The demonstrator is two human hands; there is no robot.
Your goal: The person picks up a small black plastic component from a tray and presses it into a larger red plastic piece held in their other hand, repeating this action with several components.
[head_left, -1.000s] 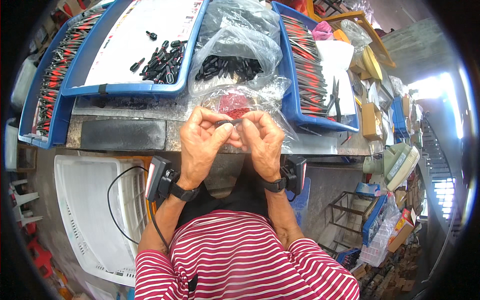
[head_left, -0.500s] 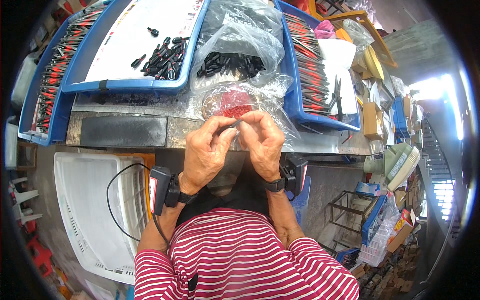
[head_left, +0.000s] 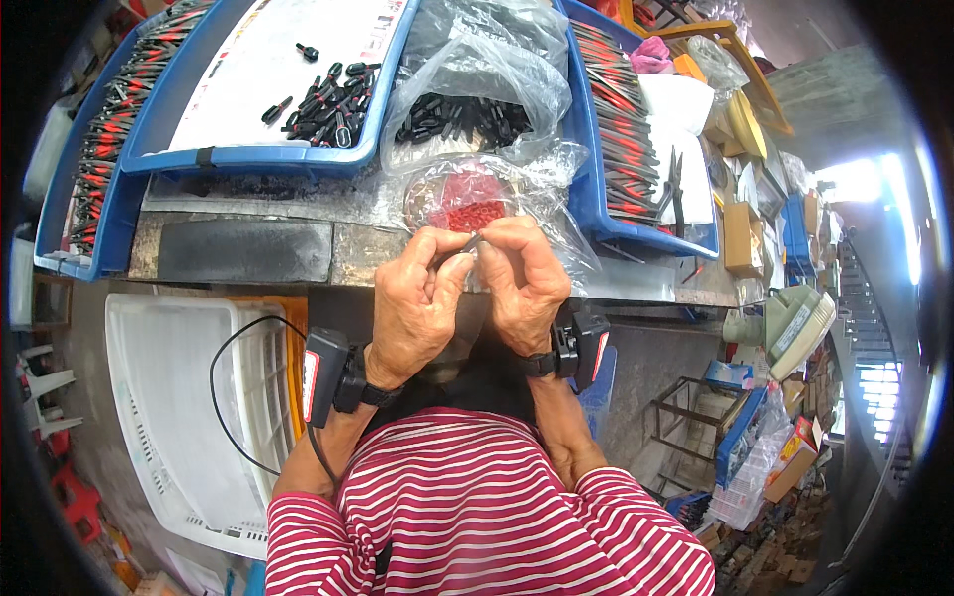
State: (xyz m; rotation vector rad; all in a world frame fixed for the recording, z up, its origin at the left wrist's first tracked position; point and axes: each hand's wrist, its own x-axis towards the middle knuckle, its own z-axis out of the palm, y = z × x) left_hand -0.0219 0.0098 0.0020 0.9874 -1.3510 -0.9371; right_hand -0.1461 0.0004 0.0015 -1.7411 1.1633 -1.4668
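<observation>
My left hand [head_left: 412, 308] is closed, pinching a small black handle-like piece [head_left: 468, 244] between thumb and fingers. Right beside it my right hand [head_left: 527, 288] is closed too, its thumb and forefinger at the piece's upper end; anything else in that pinch is hidden. Both hands are over the near edge of the workbench. Just beyond the fingertips lie tiny red pieces [head_left: 471, 217] under clear plastic. Farther back, an opened clear bag [head_left: 477, 70] holds many similar black pieces [head_left: 462, 119].
At the left, a blue tray [head_left: 238, 157] carries a loose pile of black pieces [head_left: 338, 104]. Blue trays at far left [head_left: 79, 263] and right [head_left: 636, 236] hold red-and-black slender tools; black pliers [head_left: 673, 194] lie in the right one. White crates [head_left: 179, 397] stand below left.
Both hands stay together on the black piece, with only slight finger movement. The whole view has shifted a little.
</observation>
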